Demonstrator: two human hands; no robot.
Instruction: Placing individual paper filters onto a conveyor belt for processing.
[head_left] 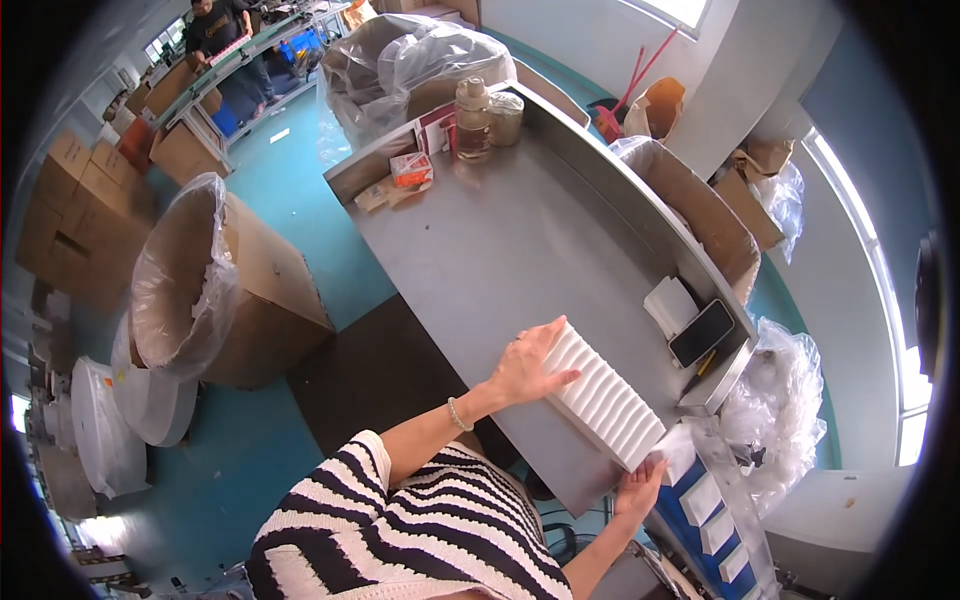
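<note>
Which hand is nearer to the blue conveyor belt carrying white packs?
Right. The right hand is at the right end of the white ridged block, just beside the blue conveyor belt; the left hand is farther off, at the block's left end.

The left forearm, bare below the elbow, reaches toward two o'clock. At its end the left hand shows its back, fingers toward one o'clock and thumb spread away toward three. The right hand sits well apart, toward five o'clock from the left, fingers bent in a grasp; its bare forearm rises from the lower edge toward one o'clock.
</note>
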